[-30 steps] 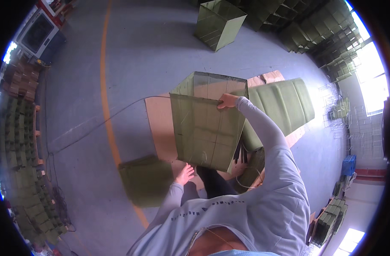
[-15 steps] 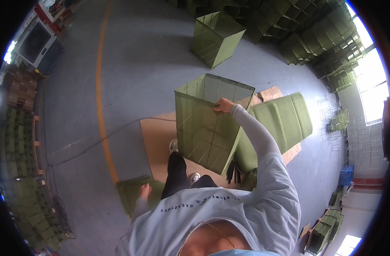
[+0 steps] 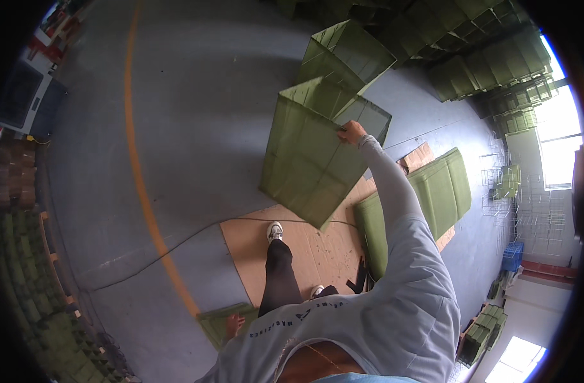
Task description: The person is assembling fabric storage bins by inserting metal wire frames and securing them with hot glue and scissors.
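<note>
My right hand (image 3: 351, 132) is closed on the top rim of a green fabric box (image 3: 311, 159) with an open top and thin wire framing. The box is held out in front of me, tilted, over the far edge of the cardboard. A second box of the same kind (image 3: 372, 54) stands just beyond, partly covered by the held one. Low on the left, my left hand (image 3: 233, 324) hangs empty with its fingers loosely apart. It appears above flat green folded fabric (image 3: 217, 322) on the floor.
A cardboard sheet (image 3: 247, 255) lies under my feet, crossed by a dark cable (image 3: 193, 233). To the right is a long stack of green fabric (image 3: 440, 191). Piled green boxes (image 3: 490, 64) line the far right; wire frames (image 3: 493, 175) stand near the wall.
My right hand has carried the box forward, away from my body, so it now overlaps the farther box. One foot has stepped ahead. My left hand stays low on the left.
</note>
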{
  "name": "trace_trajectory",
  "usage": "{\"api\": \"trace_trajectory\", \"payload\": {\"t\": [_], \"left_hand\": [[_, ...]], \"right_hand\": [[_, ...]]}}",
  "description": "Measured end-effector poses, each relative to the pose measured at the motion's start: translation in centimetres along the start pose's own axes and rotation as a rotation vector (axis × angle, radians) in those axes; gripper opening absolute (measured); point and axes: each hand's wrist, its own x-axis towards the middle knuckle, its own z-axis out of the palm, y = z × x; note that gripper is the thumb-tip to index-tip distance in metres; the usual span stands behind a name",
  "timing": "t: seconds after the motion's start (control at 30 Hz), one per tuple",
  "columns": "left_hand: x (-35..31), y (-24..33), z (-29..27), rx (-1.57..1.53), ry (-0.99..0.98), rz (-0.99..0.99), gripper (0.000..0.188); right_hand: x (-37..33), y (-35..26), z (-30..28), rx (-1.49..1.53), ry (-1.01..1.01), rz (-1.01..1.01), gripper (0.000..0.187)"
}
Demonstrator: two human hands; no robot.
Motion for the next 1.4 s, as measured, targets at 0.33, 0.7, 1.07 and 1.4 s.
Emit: {"api": "trace_trajectory", "payload": {"t": [0.33,0.7,1.07,1.4], "left_hand": [[-4.4,15.7,4.6,0.096,0.181,0.232,0.04],[2.3,31.8,16.3,0.049,0.017,0.31,0.069],[11.7,62.5,39.9,-0.07,0.368,0.911,0.056],[14.0,68.4,35.6,0.3,1.05,0.615,0.04]], "right_hand": [[10.7,-7.7,16.8,-0.055,0.215,0.068,0.029],[10.9,-3.3,11.8,0.146,0.586,-0.198,0.043],[29.5,13.8,-1.2,0.012,0.252,0.041,0.047],[32.3,7.7,-2.1,0.224,0.194,-0.182,0.022]]}}
